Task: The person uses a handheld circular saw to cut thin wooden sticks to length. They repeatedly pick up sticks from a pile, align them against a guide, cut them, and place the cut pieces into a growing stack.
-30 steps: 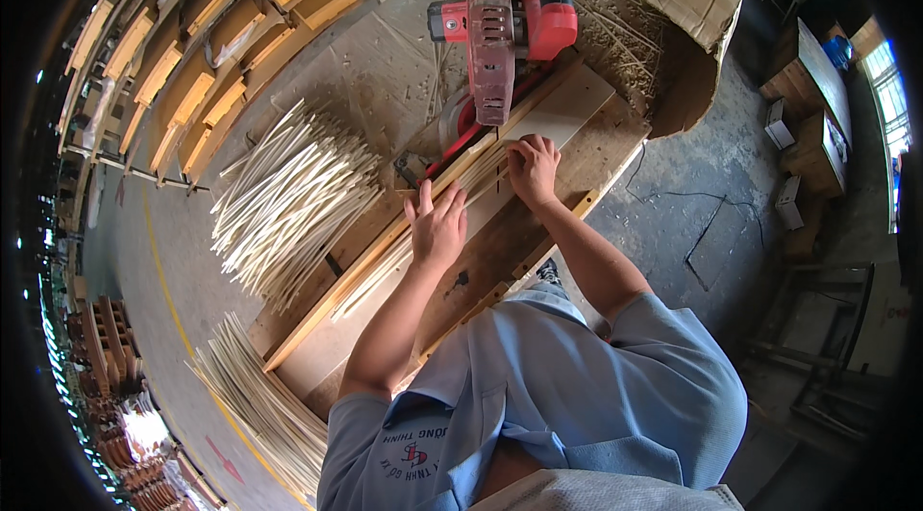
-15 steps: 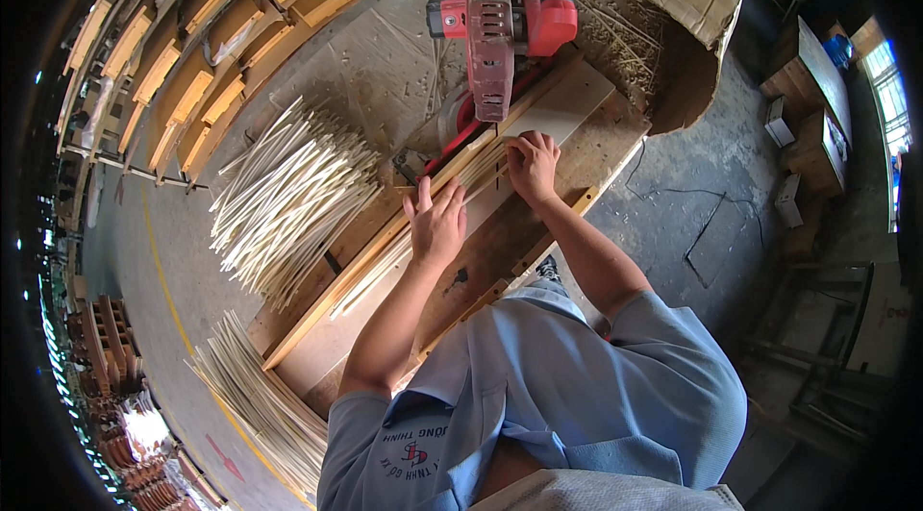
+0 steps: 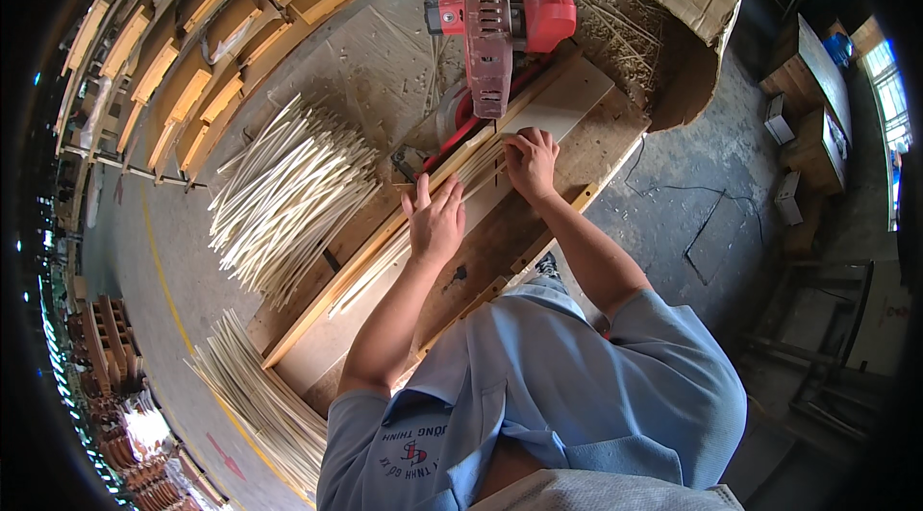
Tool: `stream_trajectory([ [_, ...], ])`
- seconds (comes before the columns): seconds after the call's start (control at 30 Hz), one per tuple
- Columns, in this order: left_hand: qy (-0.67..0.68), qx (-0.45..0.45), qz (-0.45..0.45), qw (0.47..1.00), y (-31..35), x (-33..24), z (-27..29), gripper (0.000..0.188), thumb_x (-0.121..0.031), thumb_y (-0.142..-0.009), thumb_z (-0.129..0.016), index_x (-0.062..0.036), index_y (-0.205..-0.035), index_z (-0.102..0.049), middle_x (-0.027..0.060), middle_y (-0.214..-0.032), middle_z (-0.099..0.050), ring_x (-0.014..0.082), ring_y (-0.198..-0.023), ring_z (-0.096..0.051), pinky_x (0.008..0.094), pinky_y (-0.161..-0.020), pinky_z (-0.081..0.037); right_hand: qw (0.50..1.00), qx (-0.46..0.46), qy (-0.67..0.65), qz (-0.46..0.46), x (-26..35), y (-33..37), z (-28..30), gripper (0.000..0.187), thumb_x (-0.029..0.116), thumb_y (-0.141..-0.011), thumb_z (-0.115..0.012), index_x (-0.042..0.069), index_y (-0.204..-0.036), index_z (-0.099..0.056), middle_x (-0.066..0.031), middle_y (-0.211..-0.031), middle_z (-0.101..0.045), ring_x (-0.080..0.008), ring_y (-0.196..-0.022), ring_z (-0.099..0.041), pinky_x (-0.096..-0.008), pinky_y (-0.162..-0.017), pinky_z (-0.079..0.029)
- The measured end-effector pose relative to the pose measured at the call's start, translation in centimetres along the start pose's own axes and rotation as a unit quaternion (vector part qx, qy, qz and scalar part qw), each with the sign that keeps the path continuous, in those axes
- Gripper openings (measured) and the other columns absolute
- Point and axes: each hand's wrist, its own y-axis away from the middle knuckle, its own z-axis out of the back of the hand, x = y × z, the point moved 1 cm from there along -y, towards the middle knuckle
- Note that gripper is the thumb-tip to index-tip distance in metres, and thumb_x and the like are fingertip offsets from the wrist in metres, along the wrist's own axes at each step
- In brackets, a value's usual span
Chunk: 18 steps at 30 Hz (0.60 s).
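A loose bundle of thin pale wooden sticks (image 3: 481,168) lies along a wooden fence (image 3: 351,277) on the workbench. My left hand (image 3: 436,218) rests flat over the bundle, its fingers stretched and apart. Farther up the bench, my right hand (image 3: 532,163) has its fingers curled in at the ends of the sticks, close to the saw; its fingertips are partly hidden. Just beyond that hand stands a red and black miter saw (image 3: 488,40) with a dusty blade guard, its head over the fence. The near ends of the bundle spread out past my left wrist.
Left of the bench lies a big pile of sticks (image 3: 293,199), with longer sticks (image 3: 260,405) nearer me. A cardboard box (image 3: 707,78) with offcuts stands behind the saw. Racks of wooden parts (image 3: 183,78) fill the far left. A cable (image 3: 716,192) runs across the floor at right.
The sticks between my hands have shifted and fan out slightly more near my right hand. My left fingers have moved a little. The saw stays in place.
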Motion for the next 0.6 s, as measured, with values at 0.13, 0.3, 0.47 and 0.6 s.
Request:
stream_trajectory([
  [0.13, 0.001, -0.004, 0.001, 1.0, 0.02, 0.07, -0.08, 0.038, -0.022, -0.093, -0.071, -0.0109, -0.13, -0.072, -0.0027, -0.146, -0.065, 0.0413, -0.138, -0.045, 0.0613, -0.111, -0.033, 1.0, -0.012, -0.008, -0.001, 0.0, -0.04, -0.1, 0.012, 0.017, -0.086, -0.074, 0.017, -0.096, -0.079, -0.0036, -0.105, -0.067, -0.0311, -0.112, -0.058, -0.0468, -0.102, -0.04],
  [0.3, 0.0, -0.004, 0.001, 1.0, -0.01, 0.02, -0.1, 0.038, -0.022, -0.093, -0.071, -0.0108, -0.129, -0.072, -0.0024, -0.146, -0.065, 0.0414, -0.138, -0.045, 0.061, -0.111, -0.033, 1.0, -0.021, -0.018, 0.0, -0.19, -0.05, -0.11, 0.009, 0.016, -0.085, -0.073, 0.016, -0.092, -0.078, -0.0032, -0.103, -0.067, -0.0305, -0.111, -0.059, -0.0461, -0.101, -0.041],
  [0.47, 0.003, -0.005, 0.0, 1.0, -0.01, 0.03, -0.06, 0.038, -0.022, -0.092, -0.071, -0.0103, -0.128, -0.072, -0.0021, -0.146, -0.065, 0.0413, -0.138, -0.045, 0.0609, -0.111, -0.034, 1.0, -0.012, -0.016, 0.006, -0.12, -0.07, 0.08, 0.01, 0.016, -0.083, -0.074, 0.016, -0.092, -0.078, -0.0031, -0.103, -0.067, -0.03, -0.111, -0.059, -0.0461, -0.101, -0.041],
  [0.6, 0.003, -0.002, 0.0, 1.0, -0.08, 0.04, -0.03, 0.037, -0.021, -0.092, -0.071, -0.0099, -0.128, -0.073, -0.002, -0.146, -0.065, 0.0411, -0.138, -0.045, 0.0609, -0.111, -0.034, 1.0, -0.008, -0.015, 0.007, -0.14, -0.06, 0.12, 0.011, 0.016, -0.082, -0.074, 0.015, -0.092, -0.078, -0.0032, -0.103, -0.067, -0.0301, -0.112, -0.058, -0.0464, -0.102, -0.041],
])
